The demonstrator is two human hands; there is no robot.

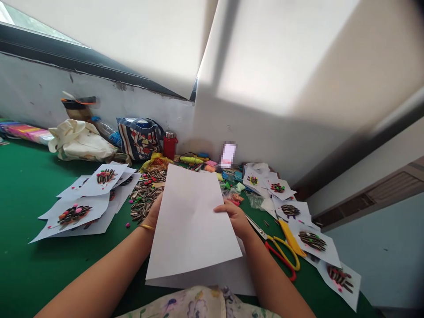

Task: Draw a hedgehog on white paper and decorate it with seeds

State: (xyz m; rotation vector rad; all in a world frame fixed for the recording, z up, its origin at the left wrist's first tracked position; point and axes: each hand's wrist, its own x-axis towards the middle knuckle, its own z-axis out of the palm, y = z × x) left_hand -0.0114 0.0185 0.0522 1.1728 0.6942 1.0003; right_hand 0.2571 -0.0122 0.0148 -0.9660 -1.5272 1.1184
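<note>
A folded sheet of white paper (195, 221) is held up in front of me between both hands, its lower layer showing beneath the near edge. My left hand (155, 214) grips the left edge, most of its fingers hidden behind the sheet. On the right edge, my right hand (233, 216) is closed, with fingertips lying on the front face. Sunflower seeds (145, 194) mixed with small coloured pompoms are heaped beyond my left hand. Scissors (281, 254) with yellow and red handles lie just right of my right forearm.
Paper cards with seed hedgehogs are stacked on the left (76, 212) and spread along the right (311, 240) of the green table (20, 194). Along the wall stand a cream cloth bag (81, 139), a patterned tote (141, 139) and a red bottle (170, 145).
</note>
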